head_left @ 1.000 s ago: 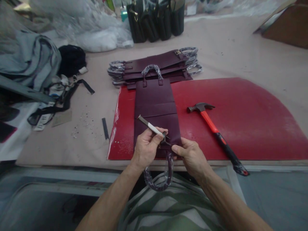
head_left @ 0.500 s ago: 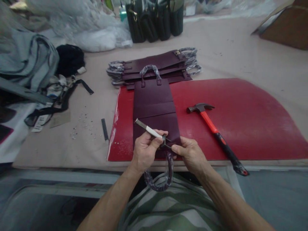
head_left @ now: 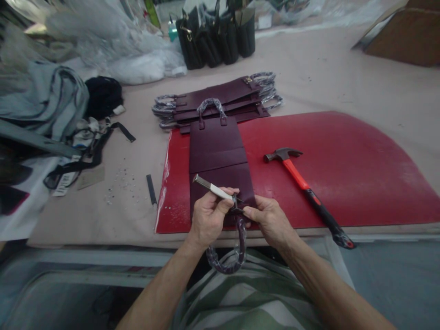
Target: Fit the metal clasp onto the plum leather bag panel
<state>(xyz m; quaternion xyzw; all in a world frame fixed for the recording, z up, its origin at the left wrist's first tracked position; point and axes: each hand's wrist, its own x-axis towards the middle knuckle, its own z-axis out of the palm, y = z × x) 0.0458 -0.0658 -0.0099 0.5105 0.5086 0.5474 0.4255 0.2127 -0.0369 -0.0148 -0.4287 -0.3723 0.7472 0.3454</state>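
A dark purple leather bag panel [head_left: 218, 158] lies lengthwise before me, with plastic-wrapped handles at its far and near ends. My left hand [head_left: 209, 217] is closed around a slim tool [head_left: 220, 191] with a white middle and a metal end pointing up and left. Its thumb and fingertips are at a small dark fitting [head_left: 235, 201] near the panel's close end; the exact kind is too small to make out. My right hand [head_left: 273, 220] pinches the panel's right edge, thumb on top beside that fitting. The near handle [head_left: 242, 243] hangs over the table edge towards my lap.
Beneath the panel is a red board [head_left: 330, 160], where a claw hammer [head_left: 298, 173] lies to the right, its grip overhanging the front edge. Behind sit stacked purple panels [head_left: 216, 101] and black bags [head_left: 220, 39]. A black strip [head_left: 151, 190] and scattered small bits [head_left: 123, 181] are on the left.
The view has shifted slightly, so the table things sit a little differently in the frame. Both hands keep nearly the same grip and position on the panel and tool.
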